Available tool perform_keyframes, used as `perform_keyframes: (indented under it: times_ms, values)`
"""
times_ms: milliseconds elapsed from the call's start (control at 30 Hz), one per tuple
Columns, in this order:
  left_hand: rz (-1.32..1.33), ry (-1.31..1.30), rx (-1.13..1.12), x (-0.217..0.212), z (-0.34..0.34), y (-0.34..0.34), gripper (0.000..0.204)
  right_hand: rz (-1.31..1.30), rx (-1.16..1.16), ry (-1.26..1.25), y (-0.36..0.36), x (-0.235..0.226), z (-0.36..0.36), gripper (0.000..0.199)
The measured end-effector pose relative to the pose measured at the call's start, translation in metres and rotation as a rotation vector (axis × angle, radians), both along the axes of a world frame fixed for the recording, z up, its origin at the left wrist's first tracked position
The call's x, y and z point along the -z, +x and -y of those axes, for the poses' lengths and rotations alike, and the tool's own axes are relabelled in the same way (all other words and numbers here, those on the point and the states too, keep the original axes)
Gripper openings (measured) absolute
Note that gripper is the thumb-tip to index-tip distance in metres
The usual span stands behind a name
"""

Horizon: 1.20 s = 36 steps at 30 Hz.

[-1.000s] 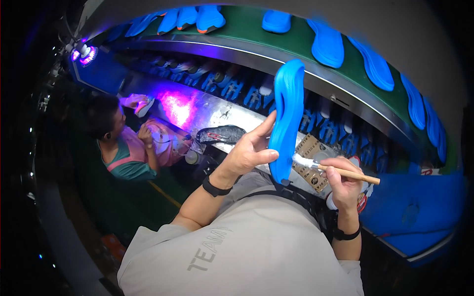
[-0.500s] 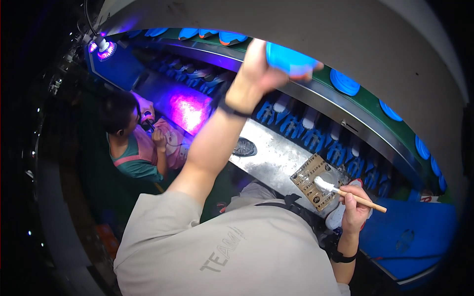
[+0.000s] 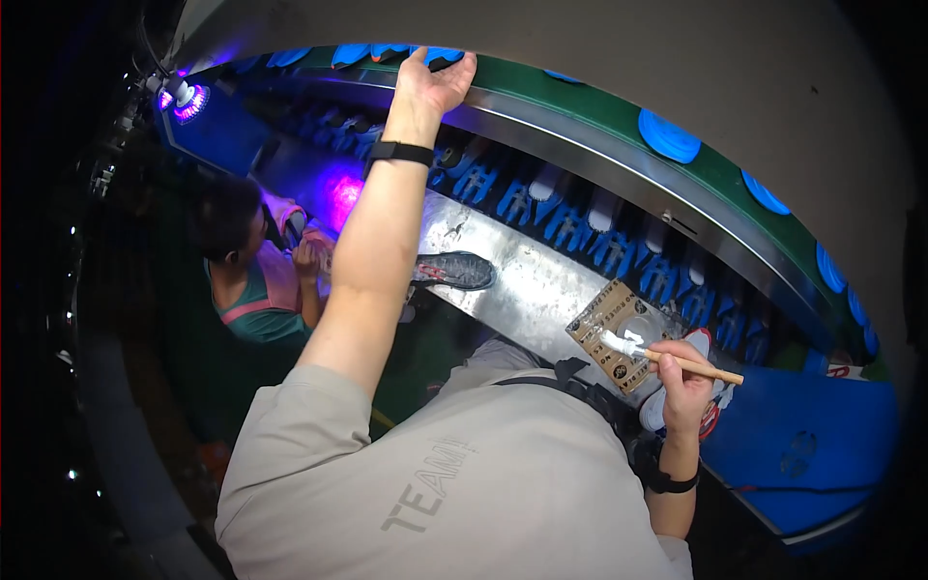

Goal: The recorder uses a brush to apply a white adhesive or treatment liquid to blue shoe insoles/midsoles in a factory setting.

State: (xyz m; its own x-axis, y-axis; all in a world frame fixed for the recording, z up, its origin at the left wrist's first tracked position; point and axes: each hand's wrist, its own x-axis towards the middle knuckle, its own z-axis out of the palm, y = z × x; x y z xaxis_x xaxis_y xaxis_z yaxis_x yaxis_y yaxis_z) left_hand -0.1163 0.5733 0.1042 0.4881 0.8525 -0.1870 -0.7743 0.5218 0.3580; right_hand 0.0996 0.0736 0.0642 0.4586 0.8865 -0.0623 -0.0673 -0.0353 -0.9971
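The left hand rests on a sole on the upper conveyor; the right hand holds a brush over a cardboard piece on the metal bench; a shoe lies left of it.

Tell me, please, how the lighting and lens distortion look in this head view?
Head view: dim overall, with purple glow from a lamp at upper left washing the metal bench; fisheye bends the green conveyor into an arc; black vignette rings the frame; left hand and right hand stay fairly sharp.
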Motion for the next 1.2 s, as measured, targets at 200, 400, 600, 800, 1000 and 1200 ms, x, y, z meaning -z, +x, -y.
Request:
perform_keyframes:
  times_ms: [200, 400, 600, 800, 1000, 1200]
  values:
    - [-0.710, 0.024, -0.108, -0.014, 0.030, -0.005, 0.043, 0.039, 0.016, -0.030, 0.004, 0.021, 0.001, 0.014]
    - [-1.782, 0.927, -0.944, -0.008, 0.140, -0.074, 0.029, 0.495, 0.091, -0.255, 0.044, 0.091, 0.000, 0.013]
    - [-0.895, 0.688, -0.964, -0.016, 0.202, -0.091, 0.024, 0.742, 0.035, -0.527, 0.061, 0.161, 0.013, 0.018]
    - [-0.636, 0.327, 0.002, 0.016, 0.263, -0.084, 0.024, 0.813, 0.023, -0.461, 0.059, 0.200, 0.017, 0.017]
    - [0.013, 0.178, 0.550, 0.063, 0.327, -0.072, 0.068, 0.843, 0.109, -0.460, 0.042, 0.134, 0.007, 0.016]
    - [-0.145, 0.217, 0.672, 0.089, 0.342, -0.072, 0.073, 0.619, 0.294, -0.068, 0.041, 0.151, 0.011, 0.012]
